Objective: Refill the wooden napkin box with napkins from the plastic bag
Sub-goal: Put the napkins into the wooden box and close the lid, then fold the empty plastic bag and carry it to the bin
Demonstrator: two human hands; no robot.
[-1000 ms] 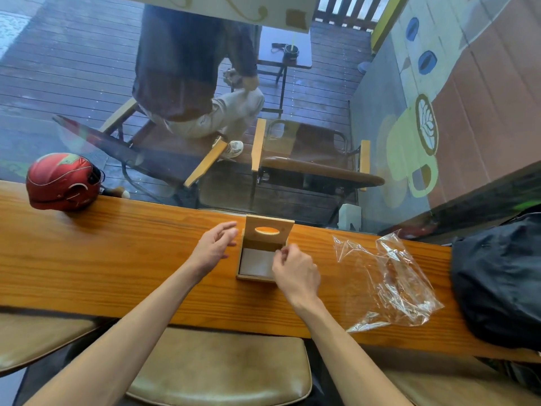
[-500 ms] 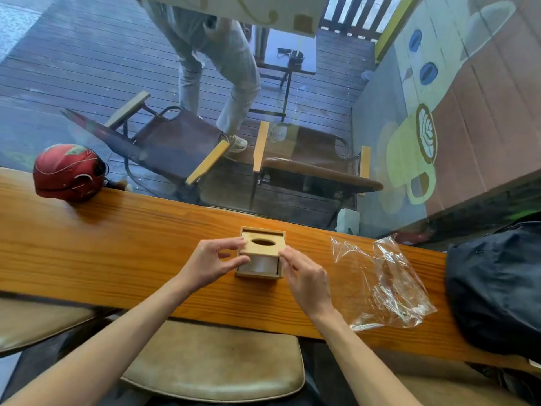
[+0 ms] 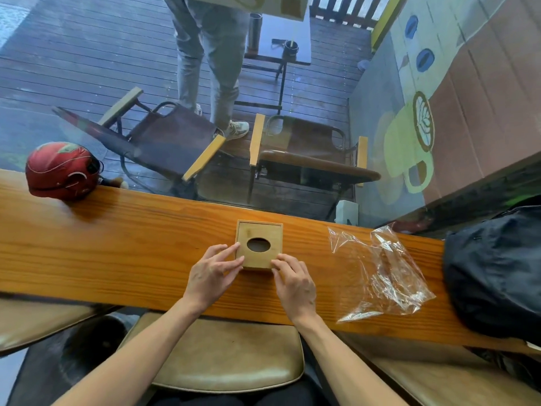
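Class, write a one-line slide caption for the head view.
Both hands touch the wooden napkin box on the counter; the plastic bag lies beside it.

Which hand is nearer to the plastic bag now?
The right hand. It rests at the wooden napkin box, left of the plastic bag; the left hand is farther, beyond the box.

wooden counter (image 3: 117, 241) at window; deck chairs (image 3: 164, 142) outside, daylight.

2 hands (image 3: 212, 276) on lidded napkin box (image 3: 259, 244)
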